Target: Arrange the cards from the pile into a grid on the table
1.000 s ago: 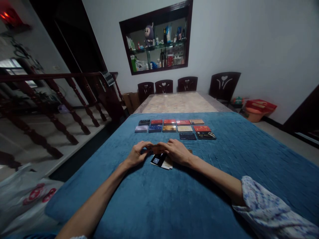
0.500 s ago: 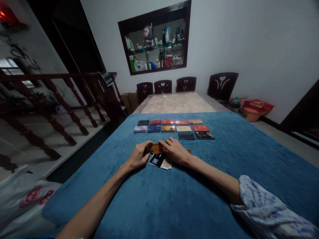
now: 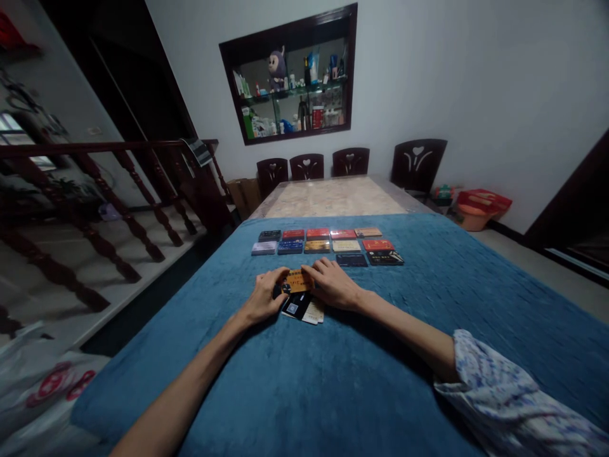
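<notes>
Between my two hands is an orange-yellow card (image 3: 298,281) with dark print, perhaps several stacked together. My left hand (image 3: 265,295) grips its left end between thumb and fingers. At its right end, my right hand (image 3: 333,284) holds the other edge. Just below it, a black card with a white square code (image 3: 295,307) lies on the cloth, overlapping pale cards (image 3: 314,311). Beyond my hands, piles of cards stand in rows, among them a yellow pile (image 3: 317,247), a blue pile (image 3: 290,247) and a black pile (image 3: 385,258).
A blue cloth (image 3: 266,387) covers the near part of the long table; its far end shows a stone-patterned top (image 3: 333,197). Dark chairs (image 3: 419,164) stand around the far end. A wooden railing (image 3: 118,209) and white plastic bags (image 3: 47,387) are on the left.
The orange-yellow card has tilted so that its printed face shows more fully. Both hands keep their hold, and the whole view has shifted slightly.
</notes>
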`<action>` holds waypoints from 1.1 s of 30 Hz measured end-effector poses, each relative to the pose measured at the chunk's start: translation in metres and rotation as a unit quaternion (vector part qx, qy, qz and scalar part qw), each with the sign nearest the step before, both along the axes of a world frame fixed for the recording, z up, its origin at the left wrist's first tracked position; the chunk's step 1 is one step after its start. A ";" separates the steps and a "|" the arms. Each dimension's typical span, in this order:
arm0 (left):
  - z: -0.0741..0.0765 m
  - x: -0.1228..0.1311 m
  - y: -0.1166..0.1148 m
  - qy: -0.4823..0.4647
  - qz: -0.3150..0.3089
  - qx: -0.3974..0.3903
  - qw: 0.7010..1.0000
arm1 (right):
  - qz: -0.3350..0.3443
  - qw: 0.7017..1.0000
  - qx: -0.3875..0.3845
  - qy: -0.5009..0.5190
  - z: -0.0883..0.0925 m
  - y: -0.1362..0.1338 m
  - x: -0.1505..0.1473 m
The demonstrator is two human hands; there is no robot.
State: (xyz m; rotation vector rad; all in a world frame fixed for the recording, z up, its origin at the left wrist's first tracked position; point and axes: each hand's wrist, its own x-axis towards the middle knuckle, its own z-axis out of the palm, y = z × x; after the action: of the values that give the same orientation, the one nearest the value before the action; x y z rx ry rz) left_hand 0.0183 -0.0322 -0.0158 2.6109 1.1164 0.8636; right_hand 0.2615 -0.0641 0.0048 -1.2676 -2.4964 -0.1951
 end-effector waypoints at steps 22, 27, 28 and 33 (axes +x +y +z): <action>0.021 0.025 -0.001 0.089 0.015 0.042 0.995 | -0.021 0.999 -0.030 -0.031 0.020 0.004 0.022; 0.028 0.041 0.002 0.116 0.009 0.042 0.992 | -0.035 0.998 -0.035 -0.050 0.023 0.005 0.033; 0.029 0.045 0.003 0.123 0.010 0.039 0.992 | -0.038 0.997 -0.033 -0.053 0.023 0.006 0.036; 0.036 0.068 0.008 0.139 0.001 0.042 0.989 | -0.053 0.995 -0.047 -0.064 0.026 0.008 0.053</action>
State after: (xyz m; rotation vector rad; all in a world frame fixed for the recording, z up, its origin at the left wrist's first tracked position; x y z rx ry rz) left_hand 0.0860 -0.0241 0.0202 2.8667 1.1695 0.5679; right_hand 0.3148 -0.0566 0.0310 -1.4705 -2.5745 -0.1913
